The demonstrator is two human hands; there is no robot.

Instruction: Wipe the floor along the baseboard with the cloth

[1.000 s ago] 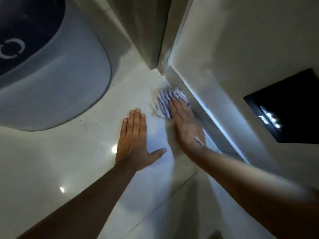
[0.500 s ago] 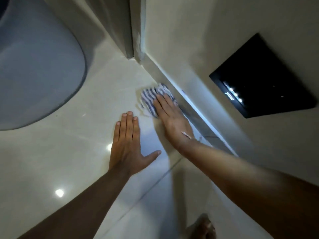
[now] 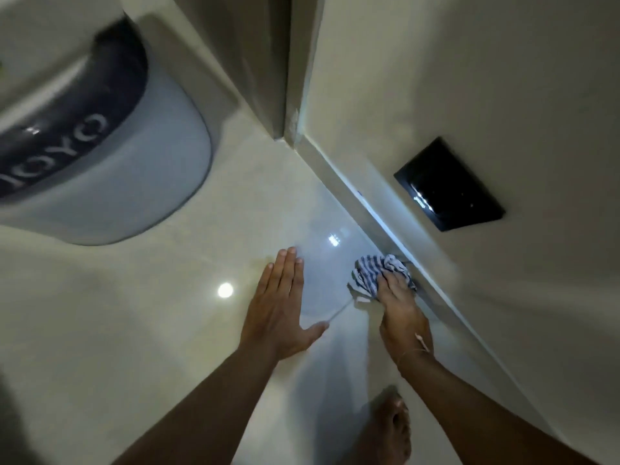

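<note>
A blue-and-white striped cloth (image 3: pixel 369 271) lies bunched on the glossy pale floor (image 3: pixel 167 330), right against the grey baseboard (image 3: pixel 375 209). My right hand (image 3: pixel 401 307) presses down on the near part of the cloth, fingers curled over it. My left hand (image 3: pixel 281 307) rests flat on the floor to the left of the cloth, fingers together, thumb spread, holding nothing. The baseboard runs diagonally from the door frame at top centre down to the lower right.
A grey rounded mat with a dark lettered band (image 3: pixel 110 162) lies on the floor at the upper left. A black wall panel (image 3: pixel 449 184) sits above the baseboard. A door frame (image 3: pixel 295 95) meets the wall at top. My bare foot (image 3: pixel 392 427) is at the bottom.
My right hand has drawn the cloth back along the baseboard, away from the door-frame corner and toward me. My left hand stays flat on the floor. The view has pulled back, and my foot shows.
</note>
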